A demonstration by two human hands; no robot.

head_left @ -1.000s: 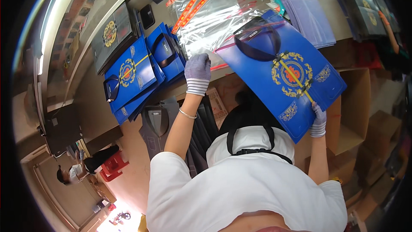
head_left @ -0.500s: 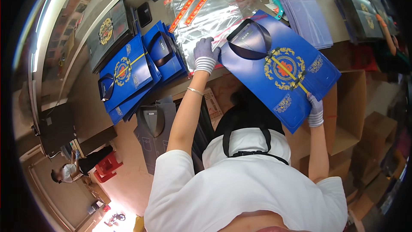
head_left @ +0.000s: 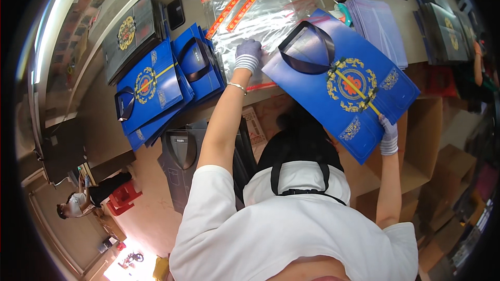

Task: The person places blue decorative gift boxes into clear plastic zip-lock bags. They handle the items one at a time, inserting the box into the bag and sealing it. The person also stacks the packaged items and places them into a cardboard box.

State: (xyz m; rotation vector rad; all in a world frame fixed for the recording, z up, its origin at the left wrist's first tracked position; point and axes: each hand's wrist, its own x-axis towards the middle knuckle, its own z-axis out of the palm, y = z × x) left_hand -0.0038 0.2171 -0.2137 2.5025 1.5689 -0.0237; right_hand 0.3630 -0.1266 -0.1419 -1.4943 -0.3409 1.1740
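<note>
A blue paper gift bag with a dark ribbon handle, a round red-and-gold emblem and a yellow strip slants to the right of centre. My gloved right hand grips its lower right edge, the fingers partly hidden. To its left, my gloved left hand rests on clear plastic bags with red-and-yellow bands, laid on the table. Its fingers are curled together against the top film, apart from the blue bag's upper left corner. Several more blue gift bags are stacked left of my left arm.
A black gift bag stack and a phone are at the back left. Pale plastic sleeves and a teal-handled tool lie at the back right. An open carton stands right; dark bags stand below the table.
My left hand has moved slightly up over the plastic bags, and its fingers have curled in. The blue gift bag in my right hand has shifted slightly right.
</note>
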